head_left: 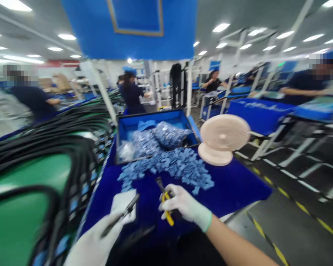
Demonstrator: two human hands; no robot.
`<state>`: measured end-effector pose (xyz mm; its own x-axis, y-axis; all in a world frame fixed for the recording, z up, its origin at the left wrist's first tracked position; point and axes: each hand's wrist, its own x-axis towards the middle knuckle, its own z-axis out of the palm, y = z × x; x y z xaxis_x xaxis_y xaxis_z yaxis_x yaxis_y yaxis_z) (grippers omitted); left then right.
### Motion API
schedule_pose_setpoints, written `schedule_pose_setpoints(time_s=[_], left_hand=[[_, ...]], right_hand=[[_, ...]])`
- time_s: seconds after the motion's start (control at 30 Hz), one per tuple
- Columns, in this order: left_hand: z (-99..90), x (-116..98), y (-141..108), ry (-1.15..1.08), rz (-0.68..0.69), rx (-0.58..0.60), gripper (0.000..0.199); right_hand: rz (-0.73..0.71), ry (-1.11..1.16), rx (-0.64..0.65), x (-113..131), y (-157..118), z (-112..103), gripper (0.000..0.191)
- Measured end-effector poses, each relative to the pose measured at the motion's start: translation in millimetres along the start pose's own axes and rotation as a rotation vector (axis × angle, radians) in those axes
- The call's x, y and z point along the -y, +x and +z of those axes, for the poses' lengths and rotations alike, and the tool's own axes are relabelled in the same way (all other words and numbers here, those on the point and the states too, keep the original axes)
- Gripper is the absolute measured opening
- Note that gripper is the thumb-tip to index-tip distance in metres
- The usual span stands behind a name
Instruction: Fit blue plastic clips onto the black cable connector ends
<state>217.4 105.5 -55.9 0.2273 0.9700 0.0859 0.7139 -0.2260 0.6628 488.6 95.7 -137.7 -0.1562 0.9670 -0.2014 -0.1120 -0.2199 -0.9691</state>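
Head view centres on the yellow-handled pliers (168, 214), grasped in the right hand (187, 207), their head pointing away toward the loose blue pieces (166, 162); whether the jaws are parted cannot be told. The left hand (93, 242) grips a slim dark item (122, 216), its far end over a white pad (117, 201). The pliers lie between the hands, nearer the right and apart from the item. The stage in hand looks like holding both, neither applied to the other; bringing them together would call for closing that gap and lining up the tips. Beyond the pieces sit clear bags (169, 135) in a blue tray (158, 118), with pale discs (224, 133) to the right.
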Motion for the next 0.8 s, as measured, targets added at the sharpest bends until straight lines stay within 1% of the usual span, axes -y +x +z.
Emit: schedule_pose_setpoints(time_s=[0.03, 0.07, 0.1, 0.13, 0.17, 0.27, 0.3, 0.37, 0.43, 0.5, 0.6, 0.67, 0.8], left_hand=[[-1.7, 4, 2, -0.001, -0.062, -0.006, 0.032], [-3.1, 9, 4, -0.067, -0.131, 0.0, 0.035], [-4.3, 13, 5, -0.142, -0.181, 0.018, 0.04], [-5.4, 15, 5, -0.214, -0.228, 0.032, 0.043], [-6.5, 15, 4, -0.287, -0.266, 0.04, 0.046], [-10.6, 8, -2, -0.426, -0.314, 0.052, 0.049], [-12.2, 4, -4, -0.45, -0.312, 0.06, 0.049], [-14.8, 1, -8, -0.475, -0.306, 0.081, 0.049], [-15.8, 3, -10, -0.475, -0.291, 0.103, 0.049], [-15.1, 8, -11, -0.454, -0.265, 0.121, 0.047], [-12.3, 16, -11, -0.427, -0.24, 0.134, 0.046], [-10.8, 19, -12, -0.412, -0.235, 0.124, 0.044], [-10.0, 19, -14, -0.339, -0.191, 0.115, 0.039]], right_hand=[[-0.04, 0.08, 0.025, 0, -3, 4, 0.038], [-0.119, 0.116, 0.009, 1, -5, 8, 0.037], [-0.187, 0.103, -0.018, 4, -7, 13, 0.035], [-0.244, 0.028, -0.028, 7, -9, 18, 0.034], [-0.291, -0.1, -0.004, 12, -11, 24, 0.035], [-0.436, -0.474, 0.154, 30, -21, 45, 0.048], [-0.482, -0.546, 0.194, 35, -25, 53, 0.053], [-0.553, -0.614, 0.236, 42, -28, 67, 0.058], [-0.586, -0.64, 0.256, 45, -28, 76, 0.057], [-0.608, -0.657, 0.264, 45, -25, 80, 0.052], [-0.623, -0.689, 0.235, 44, -23, 81, 0.04], [-0.605, -0.704, 0.229, 44, -23, 81, 0.033], [-0.589, -0.727, 0.255, 39, -24, 79, 0.028]])
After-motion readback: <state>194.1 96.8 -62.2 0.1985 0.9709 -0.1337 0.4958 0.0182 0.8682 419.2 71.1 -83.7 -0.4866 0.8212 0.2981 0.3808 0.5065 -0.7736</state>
